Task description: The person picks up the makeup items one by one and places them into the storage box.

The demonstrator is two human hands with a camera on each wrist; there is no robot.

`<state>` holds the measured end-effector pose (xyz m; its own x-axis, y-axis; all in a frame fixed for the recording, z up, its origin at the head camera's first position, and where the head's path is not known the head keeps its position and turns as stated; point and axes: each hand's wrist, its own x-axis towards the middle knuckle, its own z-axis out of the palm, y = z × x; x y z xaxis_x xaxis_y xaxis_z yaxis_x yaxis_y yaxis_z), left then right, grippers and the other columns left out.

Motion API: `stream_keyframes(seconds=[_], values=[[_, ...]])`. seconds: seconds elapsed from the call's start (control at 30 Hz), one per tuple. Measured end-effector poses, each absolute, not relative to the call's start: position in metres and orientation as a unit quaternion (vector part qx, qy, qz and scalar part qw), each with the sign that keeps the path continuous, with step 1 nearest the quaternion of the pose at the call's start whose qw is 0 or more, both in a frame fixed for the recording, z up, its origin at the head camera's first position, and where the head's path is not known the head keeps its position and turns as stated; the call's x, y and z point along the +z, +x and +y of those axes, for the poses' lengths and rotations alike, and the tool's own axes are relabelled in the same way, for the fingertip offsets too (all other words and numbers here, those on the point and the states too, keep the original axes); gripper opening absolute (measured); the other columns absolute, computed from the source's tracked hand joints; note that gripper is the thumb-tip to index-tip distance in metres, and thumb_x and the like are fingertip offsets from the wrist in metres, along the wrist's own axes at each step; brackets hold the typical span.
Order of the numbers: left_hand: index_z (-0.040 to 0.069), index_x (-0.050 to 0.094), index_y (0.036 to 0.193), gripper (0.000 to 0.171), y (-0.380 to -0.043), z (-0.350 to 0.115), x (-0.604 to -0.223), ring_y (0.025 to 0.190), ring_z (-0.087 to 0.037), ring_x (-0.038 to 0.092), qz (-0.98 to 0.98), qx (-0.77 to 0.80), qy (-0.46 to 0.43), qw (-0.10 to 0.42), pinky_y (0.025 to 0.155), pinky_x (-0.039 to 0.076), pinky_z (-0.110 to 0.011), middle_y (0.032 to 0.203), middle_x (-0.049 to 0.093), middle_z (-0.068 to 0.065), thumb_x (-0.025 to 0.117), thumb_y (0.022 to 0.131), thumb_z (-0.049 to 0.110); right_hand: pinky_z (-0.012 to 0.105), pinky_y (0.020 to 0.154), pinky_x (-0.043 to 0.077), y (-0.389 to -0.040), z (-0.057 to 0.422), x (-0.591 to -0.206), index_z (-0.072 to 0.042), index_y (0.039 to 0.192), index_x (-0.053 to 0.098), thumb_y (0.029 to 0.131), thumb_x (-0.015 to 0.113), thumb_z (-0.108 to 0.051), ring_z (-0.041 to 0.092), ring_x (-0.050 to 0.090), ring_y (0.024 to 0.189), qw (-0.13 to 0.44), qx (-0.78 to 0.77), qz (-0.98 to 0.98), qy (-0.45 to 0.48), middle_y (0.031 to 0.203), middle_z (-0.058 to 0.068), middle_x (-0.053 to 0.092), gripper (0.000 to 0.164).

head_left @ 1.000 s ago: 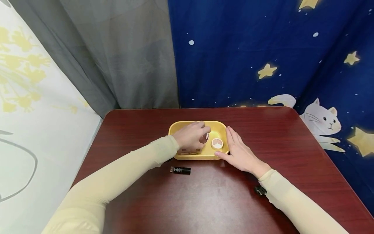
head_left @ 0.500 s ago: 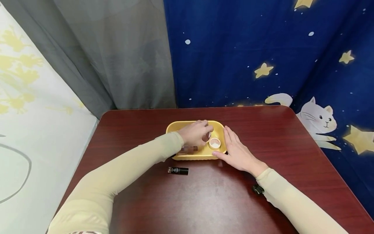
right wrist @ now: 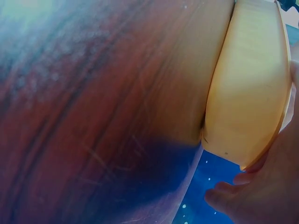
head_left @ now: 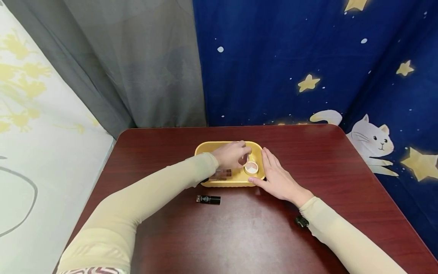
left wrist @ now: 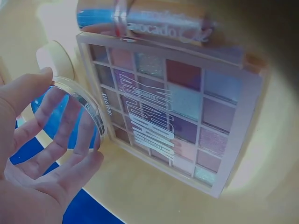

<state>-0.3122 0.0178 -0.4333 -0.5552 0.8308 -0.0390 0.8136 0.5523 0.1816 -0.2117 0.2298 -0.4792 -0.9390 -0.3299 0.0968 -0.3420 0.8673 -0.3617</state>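
My left hand [head_left: 230, 156] reaches into a yellow basket [head_left: 236, 184] and grips a round, shiny disc [left wrist: 97, 114] with a silver rim, thumb on one edge and fingers around the other. Beside it in the basket lies an eyeshadow palette [left wrist: 163, 107] with many coloured pans under a lettered clear cover. A small round pot [head_left: 251, 168] with a three-part pinkish and white top stands just right of the disc. My right hand [head_left: 280, 180] rests against the basket's right end, fingers straight along the far side and thumb at the front rim.
A glossy tube [left wrist: 159, 21] with lettering lies along the palette's edge inside the basket. On the dark red table [head_left: 212, 239], a short black cylindrical cosmetic tube [head_left: 208, 199] lies in front of the basket. Curtains [head_left: 260, 68] hang behind the table's far edge.
My left hand has shifted slightly right inside the basket with the disc, uncovering more of the palette. The right hand stays at the basket's end. The head view has shifted a little.
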Motion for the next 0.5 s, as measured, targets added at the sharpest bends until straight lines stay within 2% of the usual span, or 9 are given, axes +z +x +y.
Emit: stream_keyframes(seconds=[0.5], values=[[0.015, 0.063, 0.123, 0.044, -0.3134, 0.0243, -0.4390, 0.098, -0.016, 0.058, 0.876, 0.066, 0.475, 0.048, 0.089, 0.049, -0.030, 0.117, 0.057, -0.003, 0.080, 0.083, 0.017, 0.051, 0.115, 0.029, -0.2105, 0.2288, -0.4784, -0.001, 0.160, 0.000, 0.089, 0.044, -0.081, 0.031, 0.006, 0.153, 0.015, 0.195, -0.966, 0.172, 0.168, 0.013, -0.003, 0.116]])
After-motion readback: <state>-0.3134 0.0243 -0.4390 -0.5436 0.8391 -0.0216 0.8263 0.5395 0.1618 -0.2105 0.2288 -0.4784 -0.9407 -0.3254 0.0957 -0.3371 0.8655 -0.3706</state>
